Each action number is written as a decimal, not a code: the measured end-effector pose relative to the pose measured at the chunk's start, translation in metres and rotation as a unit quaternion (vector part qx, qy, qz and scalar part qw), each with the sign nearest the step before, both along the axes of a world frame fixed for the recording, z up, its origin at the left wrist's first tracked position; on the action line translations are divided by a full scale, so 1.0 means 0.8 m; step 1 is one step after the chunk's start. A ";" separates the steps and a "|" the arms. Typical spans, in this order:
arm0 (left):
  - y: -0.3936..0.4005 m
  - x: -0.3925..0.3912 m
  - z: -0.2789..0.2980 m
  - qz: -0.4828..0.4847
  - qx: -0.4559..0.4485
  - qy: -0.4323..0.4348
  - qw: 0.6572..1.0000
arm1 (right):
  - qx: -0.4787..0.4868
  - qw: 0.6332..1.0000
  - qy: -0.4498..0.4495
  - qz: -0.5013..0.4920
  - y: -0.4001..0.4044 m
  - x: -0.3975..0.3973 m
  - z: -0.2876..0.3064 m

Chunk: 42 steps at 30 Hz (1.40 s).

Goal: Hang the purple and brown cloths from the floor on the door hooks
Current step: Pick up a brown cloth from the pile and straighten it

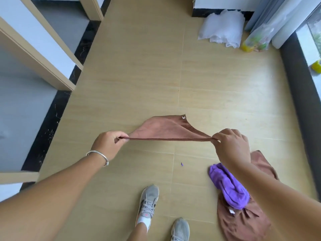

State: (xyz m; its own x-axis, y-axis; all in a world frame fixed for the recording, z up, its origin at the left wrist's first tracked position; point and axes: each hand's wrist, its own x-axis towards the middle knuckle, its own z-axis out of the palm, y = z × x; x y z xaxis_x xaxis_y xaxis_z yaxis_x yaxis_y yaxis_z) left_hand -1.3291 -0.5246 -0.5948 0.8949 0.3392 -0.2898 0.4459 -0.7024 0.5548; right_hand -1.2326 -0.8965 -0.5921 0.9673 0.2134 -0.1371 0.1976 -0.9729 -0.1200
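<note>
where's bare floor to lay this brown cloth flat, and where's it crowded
Bare floor lies ahead of the held brown cloth, between the white units on the left and the plastic bags. Another bare patch lies left of the shoes. Crowded: lower right, where the purple cloth lies on another brown cloth.

Left hand point(107, 145) and right hand point(231, 145) pinch brown cloth point(166, 130) taut; purple cloth point(227, 186) right of shoe point(148, 202).

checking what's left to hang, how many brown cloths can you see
2. One brown cloth is stretched between the left hand and right hand. The other brown cloth lies on the floor, partly under the purple cloth; more may be hidden beneath.
</note>
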 end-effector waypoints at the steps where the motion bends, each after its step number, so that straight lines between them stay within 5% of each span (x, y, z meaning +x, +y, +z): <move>1: -0.007 -0.020 -0.014 -0.001 -0.006 0.017 1.000 | -0.004 1.000 0.011 0.001 -0.006 -0.017 -0.014; 11: -0.045 -0.173 -0.146 -0.057 -0.047 0.176 0.982 | -0.075 0.986 0.149 0.004 -0.044 -0.155 -0.135; 20: -0.054 -0.191 -0.255 -0.067 -0.050 0.175 0.981 | -0.059 0.983 0.174 -0.001 -0.034 -0.193 -0.242; 33: -0.008 -0.107 -0.451 -0.028 -0.021 0.083 0.996 | 0.001 0.989 0.144 -0.026 -0.011 -0.096 -0.437; 42: 0.015 -0.014 -0.581 0.012 -0.021 0.056 0.998 | 0.162 0.969 0.154 -0.110 0.013 -0.002 -0.560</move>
